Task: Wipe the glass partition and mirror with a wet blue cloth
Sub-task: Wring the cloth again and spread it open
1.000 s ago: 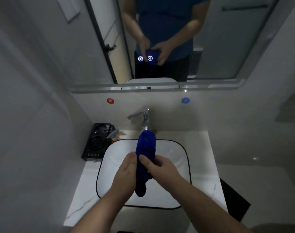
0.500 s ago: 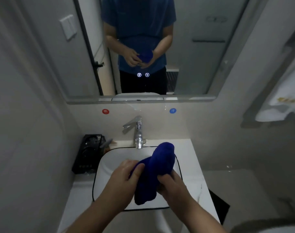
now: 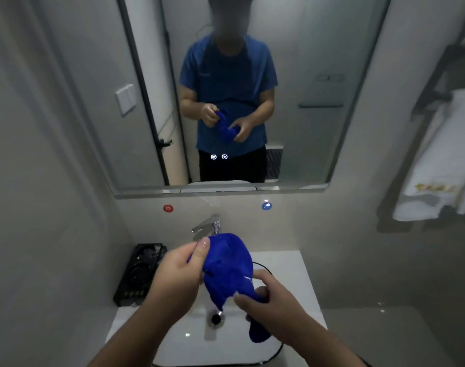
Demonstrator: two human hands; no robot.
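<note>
The blue cloth [image 3: 227, 268] is bunched up and held above the white sink basin [image 3: 178, 337]. My left hand [image 3: 177, 272] pinches its upper left edge with thumb and fingers. My right hand [image 3: 271, 300] grips the lower right part, and a tail of cloth hangs below that hand. The mirror [image 3: 318, 62] hangs on the wall above the sink and reflects a person in a blue shirt holding the cloth. A frosted glass partition with a bar handle shows only as a reflection in the mirror's right half.
A chrome tap [image 3: 207, 226] stands behind the cloth, with a red dot [image 3: 168, 208] and a blue dot [image 3: 266, 206] on the wall. A black tray [image 3: 140, 274] sits left of the sink. White towels [image 3: 435, 165] hang on a rack at right.
The view has tilted up, showing more of the mirror. Both hands have lifted the cloth and pulled it apart from a twisted roll into a looser bundle.
</note>
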